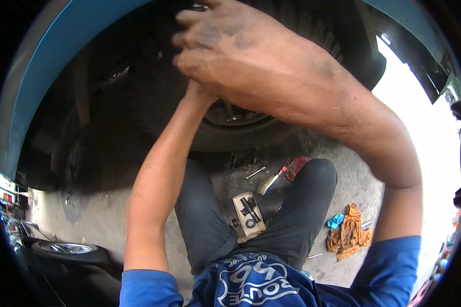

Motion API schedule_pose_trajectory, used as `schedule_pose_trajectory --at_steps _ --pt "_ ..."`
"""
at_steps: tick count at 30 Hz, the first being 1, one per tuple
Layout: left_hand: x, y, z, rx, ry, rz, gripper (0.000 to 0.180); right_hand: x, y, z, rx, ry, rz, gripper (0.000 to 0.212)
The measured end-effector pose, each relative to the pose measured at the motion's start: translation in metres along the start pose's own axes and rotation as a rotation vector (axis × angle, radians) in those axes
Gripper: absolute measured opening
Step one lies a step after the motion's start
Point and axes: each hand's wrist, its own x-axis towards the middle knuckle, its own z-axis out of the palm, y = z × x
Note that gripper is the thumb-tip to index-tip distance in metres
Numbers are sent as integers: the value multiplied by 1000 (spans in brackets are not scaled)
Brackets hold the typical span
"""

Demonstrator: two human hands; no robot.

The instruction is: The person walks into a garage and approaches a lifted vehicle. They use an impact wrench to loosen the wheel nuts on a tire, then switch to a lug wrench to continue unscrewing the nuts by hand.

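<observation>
Both my arms reach up into the dark wheel arch of a blue vehicle [46, 38]. My right hand [220, 43] is closed, its fingers curled and its skin smudged. A small shiny metal piece [200, 7] shows at the top by its fingers, but what the hand grips is hidden. Only the wrist end of my left hand [201, 93] shows; its fingers lie behind the right hand. Just below the hands is a wheel hub with bolts [233, 116], ringed by a dark tyre [241, 142].
Between my knees lies an open cardboard box [256, 233] with dark cylindrical parts. Beyond it are a wire brush [272, 180], a metal rod [255, 173] and a red cloth [296, 168]. An orange-brown rag [349, 233] lies at right; a loose wheel [66, 249] at left.
</observation>
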Motion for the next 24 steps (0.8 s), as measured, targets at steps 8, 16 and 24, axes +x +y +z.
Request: schedule_pose_trajectory --at_steps 8,16,24 --pt "-155 -57 48 -182 252 -911 49 23 9 40 -364 -490 -128 19" --pt "-166 -125 90 -1860 632 -990 34 7 52 61 -400 -614 -117 24" --pt "-152 -129 108 -1662 575 -850 24 -33 80 48 -403 -627 -2 29"
